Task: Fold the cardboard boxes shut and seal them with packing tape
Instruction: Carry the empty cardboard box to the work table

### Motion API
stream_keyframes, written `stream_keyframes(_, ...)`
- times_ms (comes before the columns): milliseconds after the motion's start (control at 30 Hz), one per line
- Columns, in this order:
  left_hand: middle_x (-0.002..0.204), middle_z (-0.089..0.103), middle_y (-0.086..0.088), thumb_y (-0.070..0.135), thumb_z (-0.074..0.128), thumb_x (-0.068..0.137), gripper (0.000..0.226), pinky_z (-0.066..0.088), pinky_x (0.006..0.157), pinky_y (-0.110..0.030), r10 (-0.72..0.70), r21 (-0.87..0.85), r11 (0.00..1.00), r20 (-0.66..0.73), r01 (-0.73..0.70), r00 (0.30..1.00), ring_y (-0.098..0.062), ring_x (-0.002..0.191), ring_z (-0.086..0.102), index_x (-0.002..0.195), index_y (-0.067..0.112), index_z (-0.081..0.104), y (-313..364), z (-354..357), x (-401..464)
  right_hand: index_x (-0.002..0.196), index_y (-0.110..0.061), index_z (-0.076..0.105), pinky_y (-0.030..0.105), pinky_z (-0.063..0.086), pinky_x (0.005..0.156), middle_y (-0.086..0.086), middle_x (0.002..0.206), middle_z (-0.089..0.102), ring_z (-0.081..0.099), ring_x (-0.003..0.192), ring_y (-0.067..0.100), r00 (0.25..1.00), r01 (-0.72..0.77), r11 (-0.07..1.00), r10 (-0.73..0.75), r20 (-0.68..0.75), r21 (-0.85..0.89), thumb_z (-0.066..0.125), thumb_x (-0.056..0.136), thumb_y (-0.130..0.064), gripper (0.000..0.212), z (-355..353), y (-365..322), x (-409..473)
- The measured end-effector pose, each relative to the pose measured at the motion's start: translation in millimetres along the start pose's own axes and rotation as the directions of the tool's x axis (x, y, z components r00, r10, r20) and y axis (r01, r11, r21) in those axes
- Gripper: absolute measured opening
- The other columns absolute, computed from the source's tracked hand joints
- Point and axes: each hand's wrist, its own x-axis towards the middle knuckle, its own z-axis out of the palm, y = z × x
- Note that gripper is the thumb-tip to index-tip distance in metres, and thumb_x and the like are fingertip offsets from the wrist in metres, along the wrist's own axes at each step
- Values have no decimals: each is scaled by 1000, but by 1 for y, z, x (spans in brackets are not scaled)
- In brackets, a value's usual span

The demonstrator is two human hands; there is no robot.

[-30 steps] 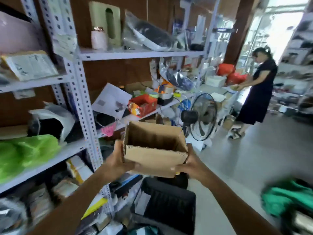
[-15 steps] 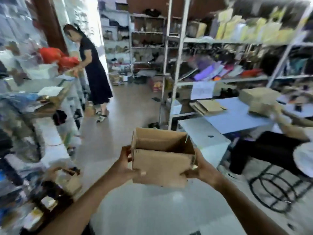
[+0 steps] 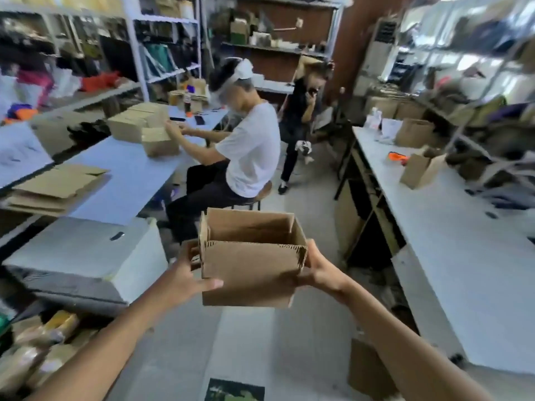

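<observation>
A crowded packing room, walled with metal shelving [image 3: 168, 39], stretches behind one open cardboard box [image 3: 252, 264] carried at chest height over the bare floor [image 3: 246, 337]. To the left of the box runs a long blue-topped table [image 3: 124, 180] bearing a pile of flattened cartons [image 3: 55, 189]; a seated person in a white shirt [image 3: 249, 151] works at it beyond the box, and a second table [image 3: 451, 244] lies to its right, an orange tool [image 3: 397, 156] at its far end, too blurred to identify.

The box is upright, mouth up, its four flaps standing and unfolded, no tape on it. The left hand [image 3: 185, 280] grips its left side, thumb across the near wall and fingers wrapped round the side flap. The right hand [image 3: 320, 272] clasps the right corner, fingers out of sight behind the cardboard. Each grip is closed on the box.

The risks, in descending order: with nothing beneath it, the box likely drops if either grip loosens for folding. Squeezing the thin walls may skew them, so the flaps meet crooked. The left fingers, curled round the side flap, could crease it or get in the way when it folds.
</observation>
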Motion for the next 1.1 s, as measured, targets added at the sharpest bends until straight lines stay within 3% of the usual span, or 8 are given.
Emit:
stream_keyframes(100, 124, 57, 11, 33, 94, 65, 94, 49, 103, -39, 72, -9, 997, 142, -72, 987, -3, 108, 59, 133, 35, 29, 31, 38, 65, 121, -4, 33, 30, 57, 69, 6, 114, 46, 53, 102, 10, 983, -65, 997, 70, -169, 30, 75, 56, -15, 79, -48, 21, -8)
stream_keyframes(167, 121, 59, 11, 27, 95, 64, 92, 51, 101, -37, 108, -60, 994, 245, -96, 963, 0, 106, 61, 131, 31, 31, 49, 66, 112, 125, 0, 30, 48, 55, 79, 9, 117, 47, 53, 105, 15, 963, -95, 992, 113, -244, 87, 76, 60, -9, 80, -78, 29, -11)
stream_keyframes(267, 127, 56, 7, 16, 92, 67, 89, 52, 81, -14, 165, -119, 985, 380, -129, 910, -5, 111, 59, 130, 32, 32, 74, 106, 179, 123, -4, 31, 53, 52, 85, 18, 117, 51, 55, 105, 19, 927, -140, 983, 173, -332, 120, 74, 68, -1, 69, -123, 47, -6)
stream_keyframes(400, 134, 55, 6, 48, 99, 42, 100, 56, 83, -22, 206, -155, 977, 473, -149, 857, -11, 118, 59, 122, 39, 39, 104, 151, 273, 131, -10, 32, 61, 47, 100, 26, 134, 48, 56, 124, 35, 885, -121, 978, 184, -428, 169, 85, 64, -9, 86, -193, 76, 25)
stream_keyframes(500, 134, 55, 16, 65, 94, 34, 106, 53, 100, -41, 213, -142, 976, 517, -163, 829, -11, 122, 58, 122, 45, 39, 130, 176, 347, 129, -16, 36, 57, 51, 98, 21, 132, 52, 56, 123, 33, 864, -138, 975, 205, -460, 176, 86, 63, -14, 83, -250, 89, 64)
stream_keyframes(800, 135, 52, 12, 57, 97, 40, 101, 47, 107, -44, 227, -164, 974, 601, -160, 766, -15, 127, 51, 122, 42, 40, 201, 237, 550, 136, -33, 33, 28, 58, 86, -4, 130, 54, 55, 123, 19, 844, -99, 970, 201, -498, 224, 89, 60, -22, 95, -402, 96, 187)
stream_keyframes(1000, 132, 55, 3, 54, 100, 28, 115, 58, 76, -25, 313, -254, 949, 687, -187, 656, -14, 115, 58, 125, 27, 45, 234, 296, 693, 141, -28, 35, 28, 52, 95, 4, 136, 55, 56, 125, 20, 761, -119, 964, 242, -603, 237, 86, 59, -15, 98, -476, 121, 264)
stream_keyframes(1100, 129, 55, 5, 17, 100, 49, 92, 56, 75, -22, 335, -263, 942, 734, -208, 590, -13, 116, 59, 122, 27, 46, 259, 331, 757, 144, -29, 33, 25, 52, 93, 0, 138, 53, 55, 125, 19, 687, -129, 955, 281, -670, 268, 86, 57, -26, 102, -503, 123, 292)
